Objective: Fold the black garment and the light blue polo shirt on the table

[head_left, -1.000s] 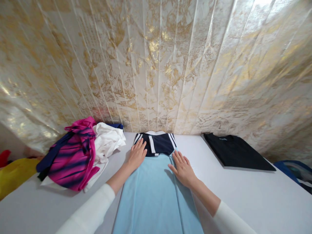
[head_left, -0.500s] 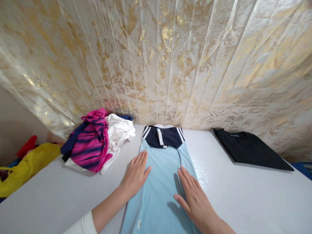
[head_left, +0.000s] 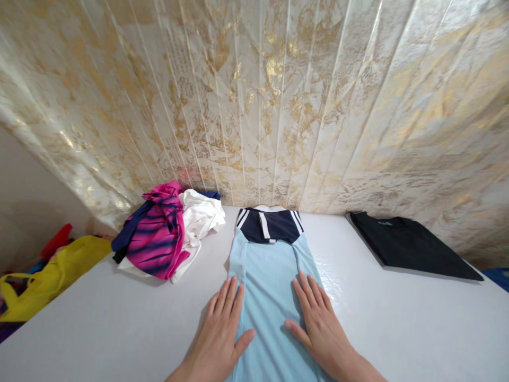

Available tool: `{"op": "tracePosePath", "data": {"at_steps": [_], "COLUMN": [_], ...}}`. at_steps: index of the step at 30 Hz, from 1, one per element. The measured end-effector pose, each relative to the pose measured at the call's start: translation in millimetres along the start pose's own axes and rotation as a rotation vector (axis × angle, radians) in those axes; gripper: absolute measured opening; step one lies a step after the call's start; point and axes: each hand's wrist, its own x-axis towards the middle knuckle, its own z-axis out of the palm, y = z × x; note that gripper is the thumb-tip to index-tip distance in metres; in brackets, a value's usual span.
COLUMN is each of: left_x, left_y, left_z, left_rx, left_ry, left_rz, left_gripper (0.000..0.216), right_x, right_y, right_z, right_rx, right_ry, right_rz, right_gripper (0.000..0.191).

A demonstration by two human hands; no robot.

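A light blue shirt [head_left: 270, 297] with a navy top part and white stripes lies lengthwise on the white table, its sides folded inward in a long narrow shape. My left hand [head_left: 221, 323] rests flat on its left edge, fingers stretched out and pointing away from me. On the right edge lies my right hand [head_left: 320, 323], palm down with the thumb spread toward the middle. Neither hand grips anything. The shirt's near end runs out of view at the bottom.
To the left, a heap holds a pink and navy striped garment [head_left: 159, 239] and a white garment [head_left: 202, 212]. A folded black T-shirt [head_left: 409, 244] lies at the right. Beyond the table's left edge is yellow cloth [head_left: 63, 270]. A gold-patterned curtain [head_left: 262, 106] hangs behind the white table [head_left: 382, 323].
My left hand has slid toward me along the shirt's left edge. My right hand has come down onto the fabric, its shadow shrinking. The view has shifted slightly.
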Motion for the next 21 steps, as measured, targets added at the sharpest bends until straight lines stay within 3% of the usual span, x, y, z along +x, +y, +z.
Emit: {"op": "tracePosePath", "data": {"at_steps": [5, 10, 13, 18, 21], "left_x": [54.9, 95.4, 82.4, 35.4, 23.9], "left_y": [-15.9, -24.7, -16.4, 8.0, 15.4], "left_z": [26.8, 40.2, 31.4, 9.9, 4.7], "left_rx": [-0.046, -0.045, -0.073, -0.153, -0.139], "left_ry": [-0.073, -0.132, -0.080, -0.090, -0.105], "left_rz": [-0.021, -0.089, -0.051, 0.004, 0.009], "left_gripper": [0.071, 0.070, 0.063, 0.057, 0.062], "right_x": [59.9, 111.8, 96.7, 21.4, -2.0], "right_y": [33.4, 63.1, 59.5, 32.1, 25.4], "right_z": [17.9, 16.8, 13.3, 3.8, -3.0], "right_rx": [0.027, 0.078, 0.114, 0.140, 0.068], "right_ry": [-0.078, -0.177, -0.133, 0.009, 0.011], "right_rz": [0.090, 0.108, 0.112, 0.023, 0.017], "right_gripper": [0.075, 0.074, 0.071, 0.064, 0.069]}}
